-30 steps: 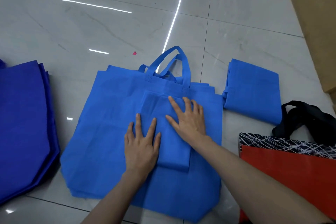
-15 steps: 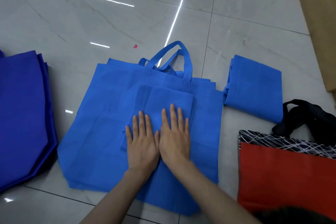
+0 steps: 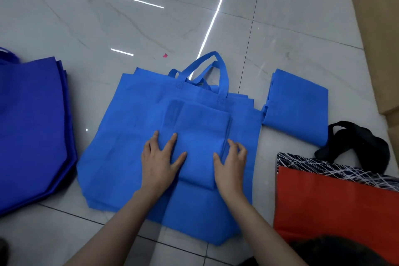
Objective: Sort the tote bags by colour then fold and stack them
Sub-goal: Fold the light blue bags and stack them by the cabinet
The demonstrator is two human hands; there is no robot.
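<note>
A folded light-blue tote bag (image 3: 198,131) lies on top of a pile of flat light-blue tote bags (image 3: 121,157) on the floor. My left hand (image 3: 160,163) rests flat with spread fingers on the folded bag's left edge. My right hand (image 3: 231,164) curls its fingers around the folded bag's right edge, thumb on top. Another folded light-blue bag (image 3: 295,106) lies to the right. A stack of dark-blue bags (image 3: 32,127) lies at the left. A red bag with a black patterned band and black handles (image 3: 336,205) lies at the lower right.
Glossy grey floor tiles (image 3: 151,28) stretch behind the bags, with a tiny pink scrap (image 3: 165,55). Brown cardboard (image 3: 380,28) stands along the right edge. Something dark (image 3: 336,250) intrudes at the bottom right.
Both hands pressed flat side by side on the folded bag, then moved apart to its left and right edges. The right hand's fingers now curl around the right edge.
</note>
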